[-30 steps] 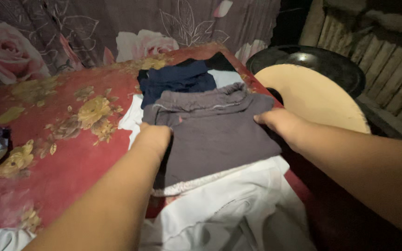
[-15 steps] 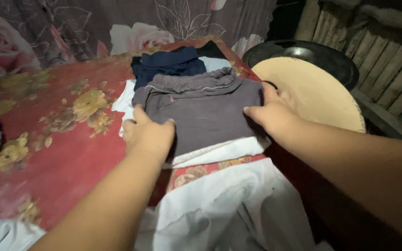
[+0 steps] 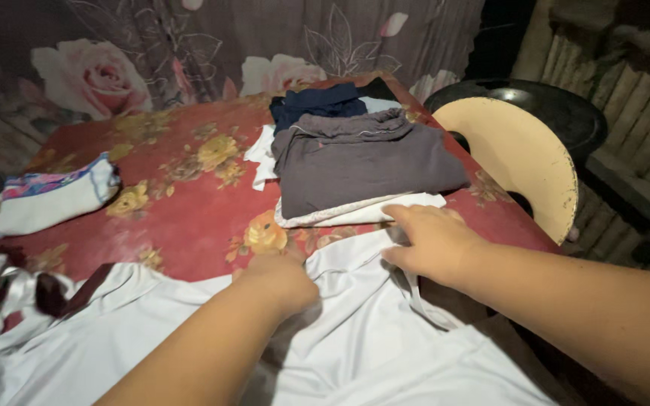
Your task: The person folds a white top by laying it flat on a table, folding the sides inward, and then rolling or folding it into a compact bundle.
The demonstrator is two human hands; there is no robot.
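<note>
A folded bundle (image 3: 54,197) lies at the far left on the red cloth (image 3: 182,225). The left hand (image 3: 280,277) pinches the white garment (image 3: 340,331) at its top edge. The right hand (image 3: 434,244) rests flat on it, fingers loosely spread, just below the grey stack (image 3: 362,165).

The scene is dim and warm-toned, lit from the camera's side, so the near white cloth (image 3: 385,323) and both forearms show brightest. The right hand (image 3: 432,244) and left hand (image 3: 280,278) cast soft shadows onto that cloth. Light falls off toward the flowered grey curtain (image 3: 189,53) and the dark round black basin (image 3: 543,113), where detail sinks into noise. The pale curved chair back (image 3: 520,158) catches a mild sheen. Edges bow with wide-angle stretch; the lower corners are soft.
</note>
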